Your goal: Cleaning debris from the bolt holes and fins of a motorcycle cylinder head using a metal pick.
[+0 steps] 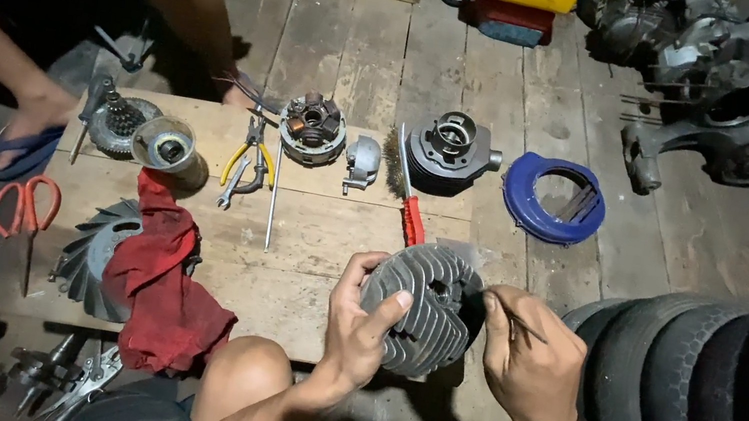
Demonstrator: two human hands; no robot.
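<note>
Fingers of the left hand (358,325) wrap a round, grey, finned cylinder head (424,310), held over the near edge of the wooden board (305,260). Just right, the right hand (526,363) pinches a thin metal pick (518,321) at the fins. One red rag (165,282) lies well left, bare board between. Two tyres (716,410) crowd the right side.

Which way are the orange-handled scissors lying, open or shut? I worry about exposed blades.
Shut. The orange-handled scissors lie flat on the wooden board, loops side by side, blades together as one thin line.
</note>
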